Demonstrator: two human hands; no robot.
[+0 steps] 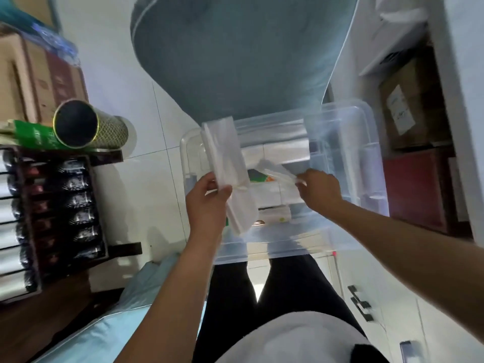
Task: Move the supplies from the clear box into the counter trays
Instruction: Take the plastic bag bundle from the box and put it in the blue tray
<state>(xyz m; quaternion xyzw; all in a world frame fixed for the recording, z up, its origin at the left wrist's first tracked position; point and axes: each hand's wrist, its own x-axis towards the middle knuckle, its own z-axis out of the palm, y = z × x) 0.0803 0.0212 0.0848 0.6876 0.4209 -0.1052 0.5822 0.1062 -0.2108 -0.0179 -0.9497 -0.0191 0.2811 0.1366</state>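
A clear plastic box (pixel 372 163) stands on the white floor in front of my legs, with pale packets and a colourful one inside. My left hand (pixel 207 197) grips a stack of long white wrapped packets (pixel 227 163) held over the box's left side. My right hand (pixel 320 188) pinches the end of another thin clear-wrapped packet (pixel 275 171) just above the box's contents. A dark wooden tray (pixel 60 218) with rows of dark and silver sachets sits on the counter at the left.
A gold mesh tin (pixel 86 124) lies on its side by a green packet (pixel 34 134) above the tray. Cardboard boxes (pixel 31 74) stand at the far left. A grey-blue cushion (pixel 235 53) is beyond the box. More boxes (pixel 413 108) fill shelves on the right.
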